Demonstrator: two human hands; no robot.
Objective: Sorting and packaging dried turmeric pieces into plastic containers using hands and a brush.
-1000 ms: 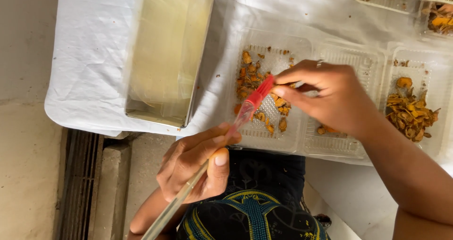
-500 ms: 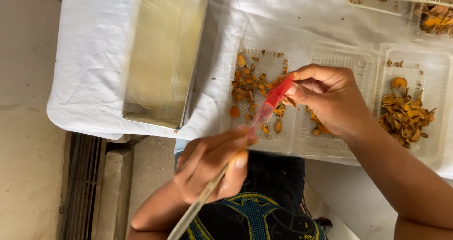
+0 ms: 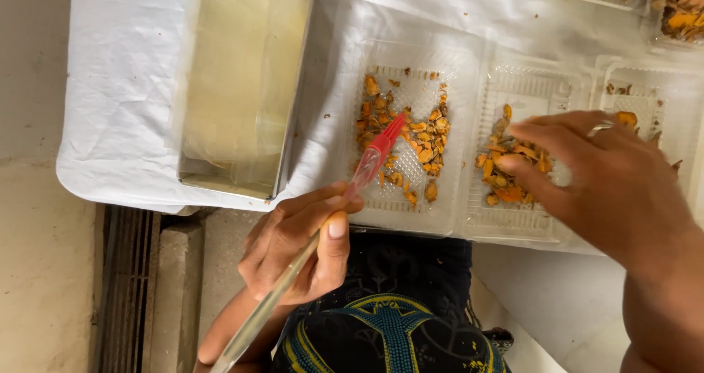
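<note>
We see the left hand [image 3: 297,244] below the table edge, fingers curled together and clamped on a long clear rod [image 3: 293,274]; the thumb lies along the rod's near side and the other fingers wrap it from above; the rod runs slantwise from the lower left, past the wrist, up through the fingers; beyond the fingertips it ends in a red tip [image 3: 381,147], which reaches over the clear plastic tray [image 3: 455,211] just ahead of the knuckles; the red tip lies among the orange dried pieces [image 3: 422,149] scattered in that tray, though we cannot tell whether it touches them or hangs just above.

The right hand [image 3: 601,178] comes in from the lower right; its fingers are spread a little apart and bent downward, holding nothing that we can make out; the fingertips rest on or just over a second heap of orange pieces [image 3: 506,175] in the neighbouring clear tray [image 3: 535,87]; a pale ring [image 3: 600,129] shows on one finger; past the knuckles, towards the right edge, a third tray [image 3: 638,79] is partly hidden by the hand.

Well to the left of the left fingers stands a long metal pan [image 3: 293,123] with pale, glossy contents; pan and trays all sit on a white cloth [image 3: 121,87]; beneath the left wrist we see dark patterned clothing [image 3: 389,322].
</note>
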